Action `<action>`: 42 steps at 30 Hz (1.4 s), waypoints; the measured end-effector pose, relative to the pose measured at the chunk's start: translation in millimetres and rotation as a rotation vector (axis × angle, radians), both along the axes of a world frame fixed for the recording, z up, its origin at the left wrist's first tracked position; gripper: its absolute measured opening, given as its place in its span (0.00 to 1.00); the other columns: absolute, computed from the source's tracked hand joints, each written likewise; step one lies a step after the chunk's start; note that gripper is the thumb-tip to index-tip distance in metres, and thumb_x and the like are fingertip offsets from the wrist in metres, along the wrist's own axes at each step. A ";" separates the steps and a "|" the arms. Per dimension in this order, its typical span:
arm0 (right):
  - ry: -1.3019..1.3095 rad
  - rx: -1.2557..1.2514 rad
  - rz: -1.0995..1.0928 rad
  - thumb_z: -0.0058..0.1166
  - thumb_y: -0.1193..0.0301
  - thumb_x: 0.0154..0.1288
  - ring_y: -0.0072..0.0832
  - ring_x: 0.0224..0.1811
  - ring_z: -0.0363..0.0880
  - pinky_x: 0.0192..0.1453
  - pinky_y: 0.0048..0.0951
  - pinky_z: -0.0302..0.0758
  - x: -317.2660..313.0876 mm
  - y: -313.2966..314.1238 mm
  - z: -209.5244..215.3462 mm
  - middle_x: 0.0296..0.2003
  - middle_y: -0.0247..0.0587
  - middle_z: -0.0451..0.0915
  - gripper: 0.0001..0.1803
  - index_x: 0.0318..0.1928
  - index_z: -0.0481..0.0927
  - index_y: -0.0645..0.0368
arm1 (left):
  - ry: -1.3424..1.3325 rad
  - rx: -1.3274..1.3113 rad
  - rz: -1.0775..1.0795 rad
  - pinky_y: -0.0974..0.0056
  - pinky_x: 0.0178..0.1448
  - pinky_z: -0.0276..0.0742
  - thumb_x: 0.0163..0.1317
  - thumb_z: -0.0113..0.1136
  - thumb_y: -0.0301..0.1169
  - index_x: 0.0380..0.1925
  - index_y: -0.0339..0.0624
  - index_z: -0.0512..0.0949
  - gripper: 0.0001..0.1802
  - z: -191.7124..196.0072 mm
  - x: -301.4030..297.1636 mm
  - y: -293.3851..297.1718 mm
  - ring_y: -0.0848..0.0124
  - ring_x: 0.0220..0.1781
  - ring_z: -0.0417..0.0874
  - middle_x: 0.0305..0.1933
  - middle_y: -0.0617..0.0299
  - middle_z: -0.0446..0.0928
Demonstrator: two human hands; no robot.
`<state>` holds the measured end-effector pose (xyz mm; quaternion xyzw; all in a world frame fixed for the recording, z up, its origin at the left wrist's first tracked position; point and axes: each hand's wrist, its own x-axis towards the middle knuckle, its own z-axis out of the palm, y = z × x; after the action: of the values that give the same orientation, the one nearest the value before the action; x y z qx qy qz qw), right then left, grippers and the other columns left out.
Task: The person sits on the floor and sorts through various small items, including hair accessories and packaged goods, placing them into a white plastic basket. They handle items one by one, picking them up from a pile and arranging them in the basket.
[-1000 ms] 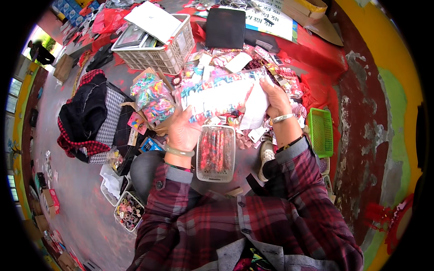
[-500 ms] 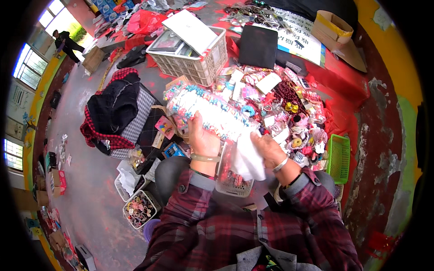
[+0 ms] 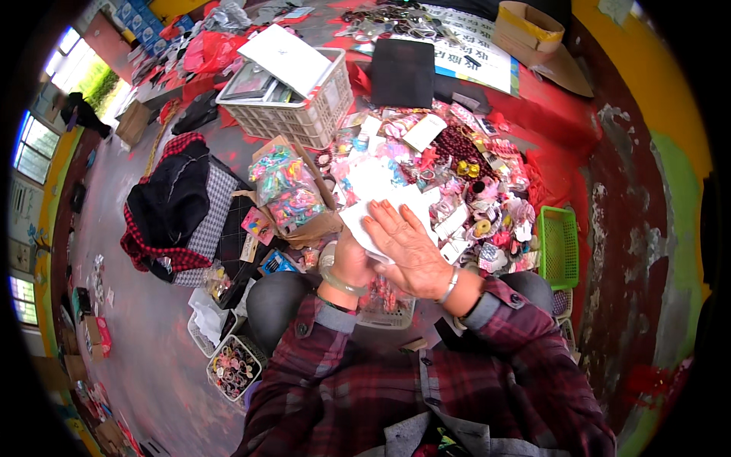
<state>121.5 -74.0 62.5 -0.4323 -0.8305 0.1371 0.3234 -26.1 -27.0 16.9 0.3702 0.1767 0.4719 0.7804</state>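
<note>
A folded white sheet [image 3: 356, 221], perhaps paper or thin wrapping, lies between my two hands above a heap of small accessories [image 3: 426, 152]. Beneath it my left hand [image 3: 349, 263] grips its near edge, with the fingers hidden by the sheet and the other hand. My right hand [image 3: 411, 247] rests flat on top, fingers stretched out and pressing the sheet. Whether anything is wrapped inside cannot be seen. Just below my hands, between my knees, stands a pale plastic basket [image 3: 392, 320] with red packaged items.
A cardboard box [image 3: 320, 227] holds clear bags of multicoloured pieces [image 3: 285, 186]. Behind it stands a large crate [image 3: 327, 114]. A green basket [image 3: 558, 247] is at the right. At the left lie dark and checked clothes [image 3: 171, 206] and a small basket of hair ties [image 3: 234, 368].
The long strip of colourful pieces no longer shows in my hands. My left hand has gone under the white sheet, and my right hand has moved left and flattened onto it.
</note>
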 end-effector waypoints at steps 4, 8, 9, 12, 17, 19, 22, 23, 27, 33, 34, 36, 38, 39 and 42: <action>-0.102 0.058 -0.152 0.44 0.63 0.66 0.47 0.72 0.50 0.72 0.50 0.46 4.9 6.4 -6.1 0.69 0.52 0.53 0.32 0.67 0.56 0.61 | -0.152 -0.251 -0.148 0.60 0.68 0.61 0.68 0.43 0.26 0.67 0.43 0.54 0.27 -2.1 10.1 -13.2 0.66 0.66 0.64 0.66 0.59 0.61; -0.075 0.127 -0.307 0.42 0.63 0.67 0.50 0.71 0.51 0.71 0.50 0.47 22.0 21.6 -3.6 0.67 0.54 0.56 0.29 0.66 0.59 0.62 | 0.049 -0.164 -0.218 0.57 0.71 0.58 0.65 0.43 0.22 0.69 0.42 0.48 0.32 -3.2 19.6 -21.9 0.64 0.69 0.61 0.68 0.57 0.58; -0.077 0.143 -0.352 0.41 0.63 0.68 0.51 0.71 0.51 0.71 0.50 0.47 26.2 24.3 -3.2 0.67 0.54 0.57 0.29 0.66 0.59 0.62 | 0.044 -0.165 -0.279 0.57 0.71 0.58 0.66 0.42 0.22 0.69 0.42 0.47 0.32 -4.4 21.0 -23.4 0.64 0.69 0.61 0.68 0.57 0.58; -0.035 0.129 -0.431 0.41 0.63 0.69 0.54 0.70 0.51 0.71 0.51 0.48 33.6 26.9 -5.9 0.65 0.57 0.59 0.27 0.64 0.62 0.61 | 0.027 -0.136 -0.415 0.57 0.71 0.56 0.67 0.40 0.22 0.70 0.43 0.47 0.32 -2.4 25.4 -27.3 0.64 0.70 0.60 0.69 0.58 0.57; 0.046 0.050 -0.218 0.41 0.62 0.68 0.52 0.70 0.51 0.71 0.51 0.50 3.9 4.7 -11.7 0.67 0.55 0.55 0.29 0.66 0.59 0.60 | 0.056 0.001 -0.148 0.59 0.67 0.63 0.67 0.45 0.26 0.68 0.41 0.53 0.29 -36.1 17.6 -13.1 0.65 0.66 0.65 0.66 0.56 0.62; 0.022 -0.037 -0.094 0.43 0.63 0.66 0.48 0.71 0.50 0.72 0.50 0.48 -12.1 -13.4 -6.3 0.69 0.52 0.52 0.31 0.68 0.56 0.60 | 0.036 0.113 -0.119 0.59 0.67 0.63 0.67 0.45 0.29 0.67 0.41 0.55 0.28 -51.9 2.1 -2.7 0.65 0.67 0.64 0.67 0.56 0.60; -0.044 -0.029 -0.087 0.45 0.64 0.65 0.44 0.72 0.49 0.73 0.48 0.45 -10.2 -11.2 -1.9 0.69 0.51 0.52 0.33 0.68 0.55 0.59 | -0.100 -0.099 -0.140 0.59 0.68 0.62 0.68 0.45 0.32 0.66 0.41 0.56 0.27 -33.8 4.4 -6.5 0.63 0.69 0.62 0.67 0.55 0.60; -0.075 -0.023 -0.106 0.45 0.64 0.65 0.43 0.72 0.48 0.73 0.48 0.45 -5.8 -6.3 -1.2 0.69 0.51 0.52 0.33 0.68 0.55 0.59 | -0.156 -0.209 -0.154 0.59 0.68 0.62 0.68 0.45 0.33 0.66 0.41 0.56 0.27 -22.7 8.1 -10.3 0.63 0.69 0.61 0.67 0.55 0.59; -0.049 0.104 -0.332 0.46 0.65 0.63 0.45 0.71 0.52 0.72 0.49 0.47 11.0 13.1 4.4 0.68 0.50 0.56 0.33 0.68 0.57 0.59 | 0.101 -0.024 -0.297 0.57 0.70 0.59 0.70 0.43 0.31 0.67 0.42 0.53 0.26 -25.3 20.1 -20.6 0.65 0.68 0.62 0.67 0.57 0.59; 0.305 -0.429 -0.548 0.27 0.54 0.73 0.54 0.44 0.77 0.51 0.46 0.71 59.7 40.5 -6.0 0.38 0.58 0.79 0.29 0.46 0.76 0.65 | 0.073 0.073 -0.401 0.62 0.66 0.62 0.67 0.43 0.20 0.68 0.39 0.50 0.30 -13.4 26.4 -24.6 0.69 0.64 0.66 0.63 0.57 0.64; 0.456 -0.441 -0.660 0.30 0.50 0.72 0.52 0.33 0.79 0.41 0.44 0.73 64.4 52.0 -19.9 0.27 0.56 0.79 0.31 0.40 0.78 0.66 | 0.029 0.028 -0.392 0.61 0.66 0.63 0.67 0.43 0.20 0.68 0.39 0.50 0.30 -4.3 26.8 -24.5 0.68 0.64 0.66 0.63 0.57 0.64; 0.883 -0.555 -0.712 0.34 0.48 0.70 0.36 0.33 0.79 0.41 0.36 0.74 83.4 50.9 -20.2 0.32 0.48 0.81 0.32 0.41 0.79 0.65 | -0.033 -0.069 -0.350 0.52 0.67 0.63 0.65 0.44 0.22 0.67 0.40 0.51 0.30 -0.7 23.9 -18.6 0.60 0.65 0.67 0.64 0.53 0.64; 1.323 -0.585 -0.638 0.36 0.49 0.71 0.29 0.36 0.79 0.42 0.32 0.75 83.2 50.7 -9.3 0.38 0.42 0.81 0.30 0.46 0.78 0.65 | -0.057 -0.062 -0.257 0.55 0.66 0.65 0.66 0.43 0.21 0.66 0.39 0.53 0.28 0.8 18.4 -11.9 0.63 0.65 0.67 0.63 0.55 0.65; 1.498 -0.569 -0.548 0.37 0.50 0.71 0.28 0.38 0.78 0.42 0.31 0.75 84.4 48.0 -4.7 0.41 0.39 0.80 0.29 0.48 0.77 0.65 | -0.071 -0.059 -0.211 0.57 0.66 0.65 0.67 0.42 0.21 0.66 0.39 0.54 0.27 3.4 17.2 -9.9 0.64 0.64 0.68 0.62 0.56 0.66; 1.464 -0.504 -0.430 0.35 0.50 0.72 0.27 0.43 0.78 0.50 0.29 0.73 74.5 37.8 12.9 0.43 0.39 0.79 0.29 0.52 0.74 0.64 | -0.044 -0.020 -0.186 0.59 0.67 0.64 0.66 0.43 0.20 0.66 0.38 0.54 0.27 4.0 15.7 -6.3 0.66 0.64 0.68 0.63 0.56 0.65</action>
<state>196.0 -36.2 75.4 -0.4434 -0.2501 0.5039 0.6978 -10.4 -33.3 20.9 0.3667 0.1293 0.4035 0.8283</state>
